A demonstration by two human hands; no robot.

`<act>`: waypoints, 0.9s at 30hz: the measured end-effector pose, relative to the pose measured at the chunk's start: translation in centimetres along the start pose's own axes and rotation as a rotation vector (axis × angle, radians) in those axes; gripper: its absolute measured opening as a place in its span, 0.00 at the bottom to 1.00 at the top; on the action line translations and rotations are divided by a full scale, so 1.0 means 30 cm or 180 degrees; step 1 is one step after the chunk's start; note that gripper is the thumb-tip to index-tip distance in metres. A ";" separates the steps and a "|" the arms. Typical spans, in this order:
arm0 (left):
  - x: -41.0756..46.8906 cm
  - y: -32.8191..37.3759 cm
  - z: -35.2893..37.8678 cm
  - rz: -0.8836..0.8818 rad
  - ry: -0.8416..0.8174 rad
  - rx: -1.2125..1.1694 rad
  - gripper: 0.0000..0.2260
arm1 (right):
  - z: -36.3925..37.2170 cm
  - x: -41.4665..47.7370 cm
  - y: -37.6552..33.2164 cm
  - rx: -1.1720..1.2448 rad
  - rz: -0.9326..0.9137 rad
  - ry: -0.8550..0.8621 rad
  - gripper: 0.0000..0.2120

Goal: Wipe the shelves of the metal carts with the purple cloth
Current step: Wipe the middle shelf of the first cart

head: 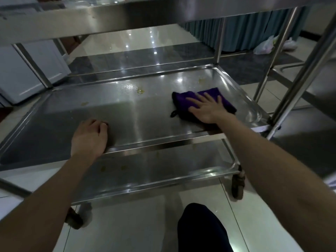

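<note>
Dark-trousered knee (201,228) sat nearest, above pale floor tiles (127,233). Beyond it stood the stainless-steel wheeled cart (283,73), its shiny rimmed middle shelf (127,113) above a matching lower shelf (154,171). The left hand (90,137) rested at the middle shelf's near edge, fingers curled into a loose fist, holding nothing. The right hand (205,109) lay flat with its fingers spread, pressing the folded purple cloth (212,93) onto that shelf's right end. Yellowish stains (140,91) dotted the metal.
</note>
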State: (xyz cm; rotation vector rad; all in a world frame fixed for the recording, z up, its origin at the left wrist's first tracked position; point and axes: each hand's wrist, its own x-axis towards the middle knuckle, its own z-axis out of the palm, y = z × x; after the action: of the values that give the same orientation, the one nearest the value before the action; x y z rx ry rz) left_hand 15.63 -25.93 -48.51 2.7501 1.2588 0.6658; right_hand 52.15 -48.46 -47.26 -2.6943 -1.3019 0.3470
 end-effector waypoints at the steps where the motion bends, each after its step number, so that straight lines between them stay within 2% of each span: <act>1: -0.002 0.004 0.002 0.0021 0.0040 -0.0029 0.25 | -0.022 -0.028 0.104 -0.0001 0.0220 0.0033 0.29; 4: -0.005 0.013 0.014 0.0045 0.0092 -0.0021 0.24 | -0.038 -0.122 0.263 -0.0035 0.0680 0.0103 0.30; 7: 0.006 0.016 0.017 -0.0106 0.0046 0.0095 0.21 | -0.008 -0.156 0.115 0.0051 0.0935 0.0090 0.32; 9: 0.007 0.024 0.013 -0.0118 0.0097 0.0094 0.17 | 0.032 -0.151 -0.112 -0.0008 0.0668 0.0045 0.34; 12: 0.010 0.036 0.006 -0.0019 0.0121 0.0150 0.15 | 0.127 -0.176 -0.459 -0.0202 -0.0112 -0.0034 0.34; 15: 0.010 0.013 0.001 -0.0059 0.0027 0.0140 0.15 | 0.163 -0.196 -0.553 -0.0217 -0.0535 -0.0072 0.33; 18: 0.015 -0.009 -0.001 0.0096 -0.0040 0.0068 0.17 | 0.133 -0.197 -0.417 -0.0067 -0.0772 -0.0063 0.32; 20: 0.024 -0.018 0.006 0.0130 -0.0084 0.0068 0.14 | 0.106 -0.180 -0.260 -0.0058 -0.0670 -0.0024 0.31; 23: 0.025 -0.019 0.011 0.0075 -0.0079 0.0043 0.13 | 0.029 -0.153 0.042 -0.0061 -0.0078 0.0035 0.31; 27: 0.001 0.014 -0.004 -0.0009 -0.0056 0.0042 0.22 | -0.050 -0.092 0.307 -0.0059 0.0533 0.0021 0.38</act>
State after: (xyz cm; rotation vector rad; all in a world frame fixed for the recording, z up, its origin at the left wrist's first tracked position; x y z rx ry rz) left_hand 15.90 -26.21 -48.31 2.7577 1.2681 0.6338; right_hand 57.82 -56.35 -47.37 -2.8249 -1.0853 0.3448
